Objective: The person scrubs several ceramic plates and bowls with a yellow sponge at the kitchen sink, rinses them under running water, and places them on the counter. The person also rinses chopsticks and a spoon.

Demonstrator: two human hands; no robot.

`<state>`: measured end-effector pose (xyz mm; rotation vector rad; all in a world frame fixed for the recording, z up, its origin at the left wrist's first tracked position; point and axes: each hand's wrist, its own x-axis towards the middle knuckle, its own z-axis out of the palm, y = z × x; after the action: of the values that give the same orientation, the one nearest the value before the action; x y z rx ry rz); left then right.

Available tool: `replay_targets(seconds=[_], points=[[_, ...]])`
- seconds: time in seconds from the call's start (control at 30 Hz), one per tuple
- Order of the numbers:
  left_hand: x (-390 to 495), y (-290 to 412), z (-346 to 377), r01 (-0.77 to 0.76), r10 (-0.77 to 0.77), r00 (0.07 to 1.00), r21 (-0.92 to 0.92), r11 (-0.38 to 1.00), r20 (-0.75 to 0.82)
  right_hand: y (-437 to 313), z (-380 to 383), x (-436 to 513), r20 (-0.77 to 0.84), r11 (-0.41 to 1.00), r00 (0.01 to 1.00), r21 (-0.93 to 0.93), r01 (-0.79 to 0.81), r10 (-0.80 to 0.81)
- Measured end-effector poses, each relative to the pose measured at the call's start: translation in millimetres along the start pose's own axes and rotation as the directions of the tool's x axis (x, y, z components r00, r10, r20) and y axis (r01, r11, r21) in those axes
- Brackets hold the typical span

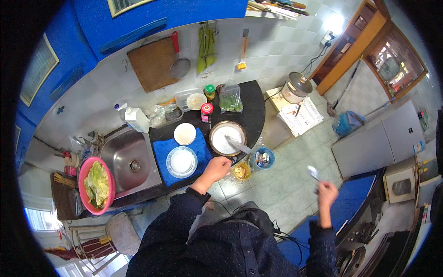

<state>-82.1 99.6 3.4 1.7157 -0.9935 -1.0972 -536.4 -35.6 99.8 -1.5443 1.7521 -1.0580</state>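
My left hand (216, 169) is curled above the front edge of the black counter, near a round metal-rimmed bowl of white powder (226, 137); whether it holds something small is unclear. A translucent-handled utensil (242, 146) rests in the powder. Away from the counter, at the right, my right hand (327, 194) is closed around the handle of a metal spoon (313, 171). On a blue cloth (162, 149) sit a white bowl (184, 133) and a stack of pale dishes (181, 162). A red-lidded jar (206, 113) stands behind the powder bowl.
Left are a steel sink (121, 155) and a pink basin (112, 180) of leafy greens. A white jug (136, 119), a green-lidded jar (209, 92) and bagged greens (231, 100) stand along the back. Below the counter edge are a blue bin (273, 159) and a yellow container (247, 175).
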Motion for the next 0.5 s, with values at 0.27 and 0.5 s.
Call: replay_targets(seconds=[0.27, 0.5], points=[[43, 8, 33, 0.467, -0.437, 0.879, -0.535, 0.704, 0.192, -89, 284, -8, 0.639, 0.894, 0.668, 0.074, 0.441, -0.382], [69, -3, 39, 0.388, -0.540, 0.835, -0.808, 0.444, 0.105, -89, 342, -24, 0.809, 0.912, 0.468, 0.191, 0.363, -0.356]])
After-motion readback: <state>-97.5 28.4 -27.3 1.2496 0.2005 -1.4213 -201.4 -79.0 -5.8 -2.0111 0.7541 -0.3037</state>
